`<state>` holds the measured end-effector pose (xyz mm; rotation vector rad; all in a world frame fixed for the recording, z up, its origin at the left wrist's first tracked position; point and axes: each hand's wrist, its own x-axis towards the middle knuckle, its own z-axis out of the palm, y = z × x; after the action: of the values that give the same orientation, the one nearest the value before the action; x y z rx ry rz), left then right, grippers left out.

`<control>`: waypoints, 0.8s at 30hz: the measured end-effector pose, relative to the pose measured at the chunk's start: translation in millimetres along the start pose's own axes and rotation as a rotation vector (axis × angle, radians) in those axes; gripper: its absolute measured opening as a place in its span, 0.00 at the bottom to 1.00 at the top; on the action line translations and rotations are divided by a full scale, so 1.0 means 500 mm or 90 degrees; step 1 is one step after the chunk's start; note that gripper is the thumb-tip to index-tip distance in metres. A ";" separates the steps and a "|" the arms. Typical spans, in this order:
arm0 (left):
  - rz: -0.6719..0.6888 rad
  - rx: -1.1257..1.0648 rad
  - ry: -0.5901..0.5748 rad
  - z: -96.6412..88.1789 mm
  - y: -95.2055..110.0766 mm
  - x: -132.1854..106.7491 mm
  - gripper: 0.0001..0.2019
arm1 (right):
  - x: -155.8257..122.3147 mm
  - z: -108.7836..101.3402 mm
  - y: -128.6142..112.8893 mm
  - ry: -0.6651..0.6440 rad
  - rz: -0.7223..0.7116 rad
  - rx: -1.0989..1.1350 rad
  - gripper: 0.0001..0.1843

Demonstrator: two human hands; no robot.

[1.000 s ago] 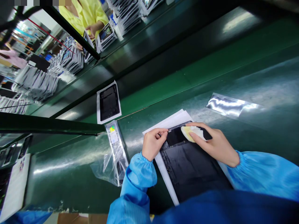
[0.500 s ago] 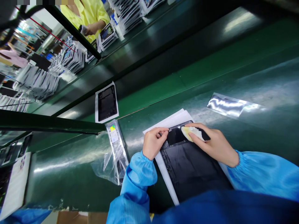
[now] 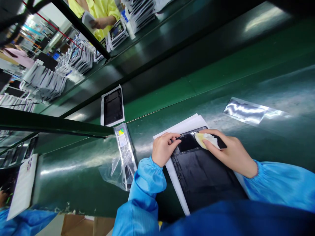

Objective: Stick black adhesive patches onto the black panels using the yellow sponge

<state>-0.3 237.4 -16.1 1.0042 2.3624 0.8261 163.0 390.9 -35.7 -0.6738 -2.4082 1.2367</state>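
A black flat panel [image 3: 201,170] lies on white paper sheets [image 3: 180,128] on the green bench in front of me. My left hand [image 3: 163,149] is curled at the panel's far left corner, fingertips pinched on its edge. My right hand [image 3: 227,150] presses a white and yellowish cloth pad [image 3: 206,139] onto the panel's far end, fingers closed over it. Both my sleeves are blue.
A clear plastic bag with a green-yellow label [image 3: 123,154] lies left of my hands. Another black panel on white paper [image 3: 112,106] rests on the conveyor strip. A shiny foil strip [image 3: 246,110] lies at right. A person in yellow [image 3: 100,13] handles stacked trays far off.
My hands stay on the panel almost unmoved; the pad shifts slightly. The panel on the conveyor has drifted a little left. The person in yellow has lifted a white sheet.
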 end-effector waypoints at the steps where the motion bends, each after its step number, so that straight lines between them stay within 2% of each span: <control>1: -0.001 0.004 -0.001 0.000 0.000 0.000 0.08 | 0.001 0.000 -0.001 0.000 0.004 0.000 0.17; 18: 0.004 0.034 -0.006 -0.002 0.002 -0.003 0.08 | 0.001 -0.001 0.000 0.000 0.004 0.006 0.17; 24: 0.008 0.102 -0.006 0.000 0.016 -0.007 0.08 | 0.000 -0.001 0.000 -0.008 0.015 0.008 0.17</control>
<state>5.9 239.0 -9.9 1.0840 2.4481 0.6420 163.2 391.2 -35.7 -0.6942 -2.4072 1.2678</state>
